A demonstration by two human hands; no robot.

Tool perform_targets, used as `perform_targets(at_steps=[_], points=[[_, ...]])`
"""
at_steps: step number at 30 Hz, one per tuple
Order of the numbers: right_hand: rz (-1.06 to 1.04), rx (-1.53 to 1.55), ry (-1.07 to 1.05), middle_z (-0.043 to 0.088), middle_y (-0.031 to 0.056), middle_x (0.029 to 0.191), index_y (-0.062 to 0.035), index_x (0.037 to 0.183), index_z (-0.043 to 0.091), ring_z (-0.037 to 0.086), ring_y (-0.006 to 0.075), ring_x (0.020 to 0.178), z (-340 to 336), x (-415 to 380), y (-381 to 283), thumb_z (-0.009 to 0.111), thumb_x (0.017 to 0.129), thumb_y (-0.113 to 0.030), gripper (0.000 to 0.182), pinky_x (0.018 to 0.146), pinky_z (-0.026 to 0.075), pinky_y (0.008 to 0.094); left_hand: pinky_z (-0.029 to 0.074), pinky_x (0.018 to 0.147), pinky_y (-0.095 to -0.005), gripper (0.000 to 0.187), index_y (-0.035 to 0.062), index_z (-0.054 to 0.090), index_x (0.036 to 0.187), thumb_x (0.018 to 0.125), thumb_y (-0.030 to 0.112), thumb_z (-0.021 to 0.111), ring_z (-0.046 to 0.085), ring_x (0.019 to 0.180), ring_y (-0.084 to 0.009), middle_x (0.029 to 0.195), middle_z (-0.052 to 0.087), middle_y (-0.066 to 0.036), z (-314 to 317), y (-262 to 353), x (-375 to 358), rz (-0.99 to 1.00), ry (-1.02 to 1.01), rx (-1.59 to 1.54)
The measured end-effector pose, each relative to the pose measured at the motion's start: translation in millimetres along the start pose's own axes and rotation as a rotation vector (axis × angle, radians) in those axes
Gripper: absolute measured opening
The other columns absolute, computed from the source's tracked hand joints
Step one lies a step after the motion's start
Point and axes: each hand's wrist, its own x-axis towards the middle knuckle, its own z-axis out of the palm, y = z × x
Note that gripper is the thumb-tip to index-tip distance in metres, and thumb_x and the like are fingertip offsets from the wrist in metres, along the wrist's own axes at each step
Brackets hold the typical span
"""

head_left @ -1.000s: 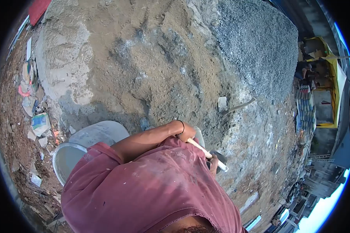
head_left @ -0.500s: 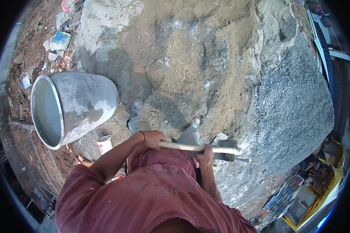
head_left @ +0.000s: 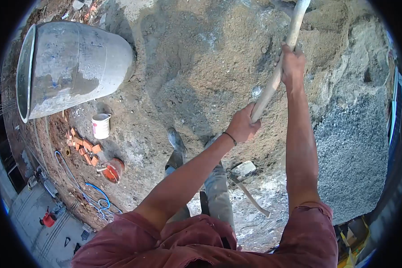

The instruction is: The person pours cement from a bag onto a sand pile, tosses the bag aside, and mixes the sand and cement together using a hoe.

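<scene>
My left hand (head_left: 244,126), with a dark band at the wrist, is closed round the lower end of a long pale wooden handle. Further up the same handle my right hand (head_left: 293,66) is wrapped round it. It belongs to what looks like a hoe (head_left: 274,85), stretched out ahead and to the right. Its dark head is at the top edge, partly cut off, against the sandy heap (head_left: 219,67). On the ground near my boots lies another tool with a curved wooden handle (head_left: 252,198), beside a pale stone (head_left: 244,168).
A big grey drum (head_left: 87,67) lies tilted at left. Near it are a white bucket (head_left: 101,126), broken bricks (head_left: 84,147), an orange-red bucket (head_left: 113,169) and a blue hose (head_left: 105,201). A grey gravel pile (head_left: 355,152) rises at right.
Both hands have swung from close to my body to far forward and right, carrying the hoe with them. My view has shifted, showing more ground around my feet.
</scene>
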Motion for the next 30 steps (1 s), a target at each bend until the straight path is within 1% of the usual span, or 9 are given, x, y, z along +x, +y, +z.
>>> perform_targets(at_steps=[3, 5, 8, 9, 12, 15, 17, 21, 30], points=[[-0.079, -0.187, -0.027, 0.064, 0.0141, 0.070, 0.0099, 0.094, 0.059, 0.063, 0.0212, 0.052, 58.6, 85.7, 70.3, 0.063, 0.098, -0.018, 0.028, 0.047, 0.051, 0.0353, 0.048, 0.060, -0.0335, 0.041, -0.0006, 0.055, 0.124, 0.088, 0.010, 0.073, 0.059, 0.066, -0.0153, 0.081, 0.062, -0.008, -32.4, -45.5, 71.1, -0.085, -0.004, 0.006], [0.030, -0.343, -0.129, 0.066, 0.0187, 0.069, 0.0118, 0.090, 0.061, 0.066, 0.0251, 0.052, 97.7, 89.7, 153.8, 0.064, 0.095, -0.022, 0.034, 0.048, 0.053, 0.0380, 0.049, 0.057, -0.0354, 0.039, -0.0033, 0.058, 0.120, 0.085, 0.006, 0.073, 0.057, 0.060, -0.0148, 0.080, 0.063, -0.009, -53.9, -90.6, 71.4, -0.357, -0.007, -0.169], [0.430, -0.513, -0.301, 0.070, 0.0249, 0.077, 0.0172, 0.102, 0.066, 0.073, 0.0338, 0.062, 135.1, -17.3, 303.6, 0.058, 0.091, -0.015, 0.035, 0.053, 0.058, 0.0427, 0.038, 0.044, -0.0304, 0.029, 0.0004, 0.059, 0.112, 0.086, 0.001, 0.074, 0.048, 0.051, -0.0084, 0.069, 0.054, 0.001, -32.4, -211.2, -45.9, -0.563, 0.180, -0.422], [0.353, -0.649, -0.266, 0.070, 0.0282, 0.083, 0.0173, 0.107, 0.064, 0.075, 0.0381, 0.075, 135.9, -39.4, 367.4, 0.058, 0.091, -0.016, 0.038, 0.063, 0.059, 0.0456, 0.038, 0.044, -0.0301, 0.029, -0.0002, 0.059, 0.111, 0.086, 0.000, 0.074, 0.048, 0.051, -0.0075, 0.068, 0.053, 0.002, -35.6, -225.3, -85.0, -0.609, 0.213, -0.413], [0.497, -0.575, -0.266, 0.069, 0.0311, 0.091, 0.0158, 0.113, 0.057, 0.074, 0.0388, 0.081, 113.6, -123.9, 335.9, 0.064, 0.091, -0.024, 0.046, 0.072, 0.059, 0.0465, 0.042, 0.047, -0.0295, 0.037, -0.0010, 0.059, 0.119, 0.086, 0.005, 0.075, 0.052, 0.054, -0.0082, 0.072, 0.057, 0.001, -24.5, -200.7, -166.0, -0.628, 0.162, -0.385], [0.501, -0.488, -0.270, 0.066, 0.0243, 0.084, 0.0129, 0.111, 0.053, 0.071, 0.0336, 0.068, 88.0, -186.6, 296.3, 0.066, 0.093, -0.019, 0.039, 0.056, 0.057, 0.0474, 0.049, 0.058, -0.0316, 0.043, -0.0012, 0.059, 0.121, 0.085, 0.013, 0.076, 0.058, 0.064, -0.0125, 0.078, 0.062, -0.003, -7.1, -181.9, -234.6, -0.504, 0.169, -0.155], [0.610, -0.350, -0.231, 0.063, 0.0180, 0.079, 0.0100, 0.105, 0.053, 0.066, 0.0290, 0.059, 90.9, -244.2, 244.4, 0.066, 0.092, -0.014, 0.030, 0.046, 0.053, 0.0455, 0.054, 0.071, -0.0417, 0.046, -0.0008, 0.060, 0.122, 0.084, 0.020, 0.076, 0.068, 0.074, -0.0323, 0.085, 0.069, -0.019, -23.1, -166.4, -282.7, -0.571, 0.151, -0.099], [0.890, 0.048, -0.068, 0.054, 0.0109, 0.072, 0.0035, 0.104, 0.051, 0.056, 0.0242, 0.048, 91.8, -281.3, 273.5, 0.066, 0.092, -0.009, 0.022, 0.040, 0.047, 0.0424, 0.053, 0.068, -0.0455, 0.039, 0.0029, 0.062, 0.116, 0.085, 0.023, 0.075, 0.068, 0.075, -0.0415, 0.086, 0.068, -0.023, -57.2, -166.7, -374.1, -0.499, 0.146, 0.089], [0.849, 0.097, 0.065, 0.051, 0.0054, 0.062, -0.0035, 0.097, 0.053, 0.048, 0.0185, 0.042, 55.8, -362.1, 234.6, 0.064, 0.089, -0.007, 0.014, 0.039, 0.043, 0.0371, 0.053, 0.068, -0.0534, 0.025, 0.0103, 0.059, 0.103, 0.085, 0.022, 0.072, 0.067, 0.079, -0.0473, 0.082, 0.068, -0.023, -58.6, -166.5, -442.6, -0.618, -0.085, 0.255]])
